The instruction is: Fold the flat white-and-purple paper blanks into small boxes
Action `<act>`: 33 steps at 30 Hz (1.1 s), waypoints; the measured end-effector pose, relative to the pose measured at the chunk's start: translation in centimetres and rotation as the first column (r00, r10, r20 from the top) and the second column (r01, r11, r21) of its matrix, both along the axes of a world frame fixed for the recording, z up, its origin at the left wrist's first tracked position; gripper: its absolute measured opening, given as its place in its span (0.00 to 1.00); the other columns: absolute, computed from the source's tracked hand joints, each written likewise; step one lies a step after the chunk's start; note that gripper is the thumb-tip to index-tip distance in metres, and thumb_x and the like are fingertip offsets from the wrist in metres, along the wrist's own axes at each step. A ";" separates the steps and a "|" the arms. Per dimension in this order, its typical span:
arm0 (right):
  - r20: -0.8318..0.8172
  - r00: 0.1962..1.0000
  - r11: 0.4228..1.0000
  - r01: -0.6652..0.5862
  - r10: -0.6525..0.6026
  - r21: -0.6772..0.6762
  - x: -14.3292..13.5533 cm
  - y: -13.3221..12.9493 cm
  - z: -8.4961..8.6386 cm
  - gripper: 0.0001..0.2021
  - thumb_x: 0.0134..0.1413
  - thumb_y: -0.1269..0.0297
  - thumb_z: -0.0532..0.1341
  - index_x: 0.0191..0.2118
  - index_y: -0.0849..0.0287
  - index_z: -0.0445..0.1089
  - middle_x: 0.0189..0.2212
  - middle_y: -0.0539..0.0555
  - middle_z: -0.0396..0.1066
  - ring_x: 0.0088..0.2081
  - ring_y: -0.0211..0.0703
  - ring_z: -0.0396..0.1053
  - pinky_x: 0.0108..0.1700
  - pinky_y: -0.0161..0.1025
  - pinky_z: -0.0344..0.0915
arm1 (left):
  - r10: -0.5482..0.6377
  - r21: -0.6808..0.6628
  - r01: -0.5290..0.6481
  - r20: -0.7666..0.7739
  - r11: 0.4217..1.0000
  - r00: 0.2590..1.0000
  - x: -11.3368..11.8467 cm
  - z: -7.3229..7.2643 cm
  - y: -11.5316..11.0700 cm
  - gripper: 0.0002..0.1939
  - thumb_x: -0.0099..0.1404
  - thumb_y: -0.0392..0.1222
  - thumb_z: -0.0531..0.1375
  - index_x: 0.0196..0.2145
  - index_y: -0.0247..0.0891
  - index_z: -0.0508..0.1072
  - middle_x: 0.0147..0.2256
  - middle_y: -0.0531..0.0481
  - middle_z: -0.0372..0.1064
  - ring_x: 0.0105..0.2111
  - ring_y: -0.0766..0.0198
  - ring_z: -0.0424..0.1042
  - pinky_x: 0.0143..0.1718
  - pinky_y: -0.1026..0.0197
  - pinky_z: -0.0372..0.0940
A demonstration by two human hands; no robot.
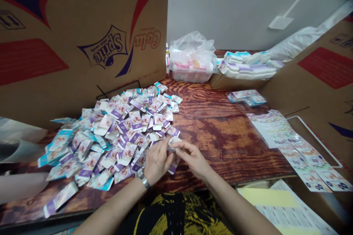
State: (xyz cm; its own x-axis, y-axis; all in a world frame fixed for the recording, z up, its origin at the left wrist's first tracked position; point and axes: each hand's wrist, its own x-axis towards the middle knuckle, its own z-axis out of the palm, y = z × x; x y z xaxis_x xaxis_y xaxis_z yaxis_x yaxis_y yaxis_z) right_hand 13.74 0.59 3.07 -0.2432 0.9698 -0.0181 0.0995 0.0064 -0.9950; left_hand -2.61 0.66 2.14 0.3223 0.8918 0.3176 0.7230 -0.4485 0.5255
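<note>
Both hands meet at the near right edge of a large pile of small cartons (129, 117), printed white with purple or blue ends. My left hand (157, 159), with a metal watch at its wrist, is closed around a small carton (174, 140) whose whitish end shows between the hands. The fingers of my right hand (193, 157) pinch that carton from the other side. Much of it is hidden by the fingers. Many cartons in the pile have flaps standing up. One carton (61, 199) lies apart at the lower left.
A big cardboard box (82, 44) stands behind the pile, another (317, 69) at the right. A plastic bag (193, 58) of pink items and a low box (242, 82) of packs line the back. Printed sheets (292, 143) lie at right on the wooden table (212, 125).
</note>
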 end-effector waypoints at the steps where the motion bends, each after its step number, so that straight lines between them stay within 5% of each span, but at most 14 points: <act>1: 0.060 0.998 0.997 0.032 -0.036 0.064 0.1 0.0 0.3 0.11 0.57 0.60 0.57 0.44 0.55 0.70 0.45 0.55 0.67 0.47 0.45 0.67 0.49 0.42 0.65 | 0.013 -0.024 -0.012 0.024 1.000 1.000 0.0 0.1 0.0 0.28 0.61 0.36 0.53 0.58 0.36 0.51 0.45 0.40 0.67 0.41 0.56 0.70 0.41 0.55 0.66; 6: 0.307 0.934 0.913 0.045 -0.183 0.405 0.5 -0.5 1.4 0.12 0.56 0.66 0.58 0.46 0.53 0.70 0.51 0.58 0.61 0.52 0.48 0.62 0.54 0.45 0.60 | 0.073 -0.130 -0.056 0.133 0.990 0.988 -0.1 1.0 -0.1 0.27 0.60 0.36 0.56 0.56 0.40 0.53 0.42 0.47 0.70 0.28 0.65 0.71 0.33 0.62 0.67; 10: 0.225 0.974 0.970 -0.035 -0.021 0.241 0.4 -0.5 1.6 0.10 0.59 0.64 0.55 0.44 0.54 0.70 0.46 0.57 0.65 0.47 0.44 0.65 0.49 0.40 0.63 | -0.002 -0.093 0.015 0.137 0.996 0.991 -0.2 0.9 0.0 0.20 0.59 0.35 0.55 0.50 0.39 0.59 0.41 0.47 0.69 0.32 0.63 0.72 0.35 0.62 0.67; 14: -0.039 0.994 0.995 0.098 -0.099 -0.025 0.1 0.3 1.5 0.11 0.61 0.60 0.53 0.45 0.55 0.66 0.38 0.53 0.69 0.37 0.39 0.68 0.40 0.36 0.66 | -0.103 -0.036 0.105 0.050 0.994 0.993 -0.3 0.5 -0.1 0.17 0.61 0.34 0.54 0.49 0.38 0.59 0.43 0.44 0.68 0.41 0.59 0.71 0.40 0.58 0.67; 17: -0.066 0.995 0.994 0.063 -0.069 -0.093 -0.1 0.9 1.7 0.10 0.57 0.61 0.57 0.42 0.58 0.69 0.34 0.52 0.70 0.36 0.40 0.68 0.39 0.36 0.66 | -0.078 0.012 0.078 0.015 0.997 0.997 -0.3 0.2 -0.3 0.24 0.61 0.34 0.53 0.55 0.35 0.53 0.47 0.40 0.66 0.44 0.57 0.69 0.42 0.56 0.67; 25: 0.337 0.932 0.964 0.047 -0.137 0.263 -0.9 0.2 3.1 0.13 0.55 0.71 0.56 0.45 0.55 0.72 0.39 0.55 0.69 0.40 0.43 0.68 0.44 0.39 0.64 | -0.029 0.058 0.031 -0.041 0.998 0.999 0.1 -0.1 -0.3 0.36 0.63 0.33 0.51 0.63 0.31 0.38 0.54 0.34 0.59 0.51 0.53 0.64 0.48 0.52 0.65; 29: 0.348 0.918 0.932 0.056 -0.189 0.359 -1.4 -0.7 3.0 0.16 0.57 0.71 0.54 0.50 0.56 0.68 0.43 0.58 0.65 0.45 0.44 0.66 0.47 0.41 0.63 | -0.004 0.092 0.007 -0.032 0.996 0.999 0.5 0.1 -0.2 0.36 0.64 0.32 0.49 0.64 0.29 0.34 0.56 0.32 0.56 0.52 0.53 0.62 0.49 0.52 0.64; 33: 0.296 0.931 0.941 0.117 -0.215 0.319 -1.2 -0.3 2.9 0.11 0.59 0.68 0.54 0.44 0.56 0.70 0.37 0.55 0.67 0.41 0.42 0.67 0.43 0.38 0.64 | -0.005 0.108 0.017 -0.105 0.994 0.994 0.7 0.4 -0.3 0.37 0.64 0.33 0.49 0.64 0.28 0.31 0.55 0.32 0.58 0.51 0.51 0.63 0.48 0.51 0.64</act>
